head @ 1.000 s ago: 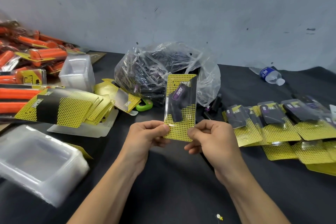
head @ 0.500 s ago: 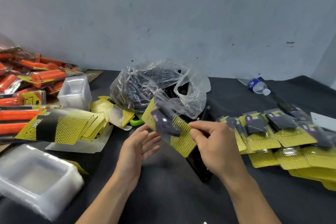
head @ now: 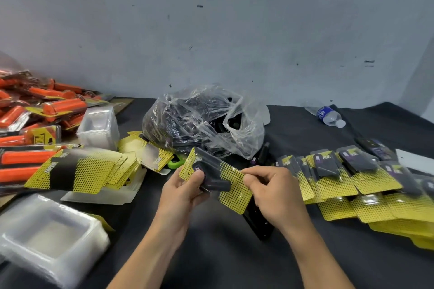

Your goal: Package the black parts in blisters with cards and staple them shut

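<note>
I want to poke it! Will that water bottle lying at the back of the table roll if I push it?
Probably. The water bottle lies on its round side on the flat table, so a sideways nudge would likely roll it. It looks like thin clear plastic, so probably light and squashy, though I cannot tell how full it is.

A yellow dotted card point(head: 234, 189) carrying a black part point(head: 215, 182) under a clear blister point(head: 207, 159) is held tilted above the tabletop's point(head: 211, 256) middle.

Bare left grip point(head: 180, 191) and bare right grip point(head: 272, 195) on bare, slender forearms point(head: 150, 248)
</note>
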Action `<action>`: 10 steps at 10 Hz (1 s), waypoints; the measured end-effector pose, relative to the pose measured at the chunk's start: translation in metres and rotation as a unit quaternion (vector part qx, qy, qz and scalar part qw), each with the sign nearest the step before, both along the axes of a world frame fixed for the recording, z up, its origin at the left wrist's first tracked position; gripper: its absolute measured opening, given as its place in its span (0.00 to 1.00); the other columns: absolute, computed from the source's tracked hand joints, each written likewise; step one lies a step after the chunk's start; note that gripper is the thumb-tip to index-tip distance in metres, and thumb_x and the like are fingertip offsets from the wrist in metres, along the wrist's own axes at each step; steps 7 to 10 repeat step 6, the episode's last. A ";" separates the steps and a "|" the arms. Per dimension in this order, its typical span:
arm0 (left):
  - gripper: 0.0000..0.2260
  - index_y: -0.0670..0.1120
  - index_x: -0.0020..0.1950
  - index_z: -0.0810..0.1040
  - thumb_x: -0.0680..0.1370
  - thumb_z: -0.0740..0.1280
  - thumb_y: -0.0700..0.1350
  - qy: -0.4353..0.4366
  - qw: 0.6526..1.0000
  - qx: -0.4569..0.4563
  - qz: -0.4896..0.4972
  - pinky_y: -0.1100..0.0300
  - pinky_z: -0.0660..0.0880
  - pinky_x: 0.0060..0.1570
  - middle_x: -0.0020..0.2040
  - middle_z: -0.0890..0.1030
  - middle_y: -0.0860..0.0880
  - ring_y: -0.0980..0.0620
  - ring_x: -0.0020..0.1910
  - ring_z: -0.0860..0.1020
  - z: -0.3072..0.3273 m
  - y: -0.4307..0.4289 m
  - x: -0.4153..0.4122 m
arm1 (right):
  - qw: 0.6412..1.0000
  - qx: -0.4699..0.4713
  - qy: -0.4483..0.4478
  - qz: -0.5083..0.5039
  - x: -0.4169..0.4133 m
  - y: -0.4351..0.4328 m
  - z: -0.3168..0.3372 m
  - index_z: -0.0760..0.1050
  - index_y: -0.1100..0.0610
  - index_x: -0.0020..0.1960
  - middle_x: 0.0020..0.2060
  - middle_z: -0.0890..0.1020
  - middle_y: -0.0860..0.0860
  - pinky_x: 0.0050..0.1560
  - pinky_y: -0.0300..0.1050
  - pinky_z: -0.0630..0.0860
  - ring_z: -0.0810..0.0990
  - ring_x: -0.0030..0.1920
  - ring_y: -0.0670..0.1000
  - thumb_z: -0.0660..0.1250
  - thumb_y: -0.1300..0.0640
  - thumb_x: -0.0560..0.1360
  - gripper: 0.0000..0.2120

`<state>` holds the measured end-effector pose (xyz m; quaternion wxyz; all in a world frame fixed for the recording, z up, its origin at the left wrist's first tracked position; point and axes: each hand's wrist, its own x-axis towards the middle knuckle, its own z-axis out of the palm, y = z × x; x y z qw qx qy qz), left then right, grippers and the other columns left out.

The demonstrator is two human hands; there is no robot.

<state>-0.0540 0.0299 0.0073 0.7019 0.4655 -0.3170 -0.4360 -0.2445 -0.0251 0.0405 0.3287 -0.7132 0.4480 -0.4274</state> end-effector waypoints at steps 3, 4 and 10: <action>0.25 0.47 0.72 0.70 0.78 0.74 0.45 0.057 0.995 0.033 -0.078 0.52 0.81 0.57 0.61 0.84 0.47 0.51 0.57 0.84 0.056 -0.046 -0.082 | 0.939 0.170 -0.259 -0.146 -0.073 -0.001 0.010 0.85 0.57 0.48 0.26 0.79 0.52 0.26 0.35 0.72 0.76 0.25 0.46 0.70 0.67 0.79 0.08; 0.29 0.50 0.78 0.64 0.80 0.72 0.47 0.039 0.990 0.038 -0.127 0.49 0.75 0.68 0.70 0.74 0.51 0.57 0.63 0.77 0.072 -0.055 -0.117 | 0.916 0.145 -0.271 -0.257 -0.111 -0.006 0.023 0.84 0.55 0.48 0.26 0.82 0.51 0.28 0.39 0.76 0.79 0.27 0.46 0.70 0.65 0.79 0.07; 0.16 0.50 0.69 0.77 0.81 0.70 0.42 -0.020 0.988 0.080 -0.130 0.52 0.78 0.65 0.67 0.78 0.49 0.56 0.60 0.79 0.068 -0.047 -0.146 | 0.918 0.095 0.085 -0.375 -0.161 0.000 0.034 0.83 0.52 0.41 0.26 0.82 0.46 0.40 0.51 0.83 0.83 0.33 0.50 0.69 0.53 0.78 0.09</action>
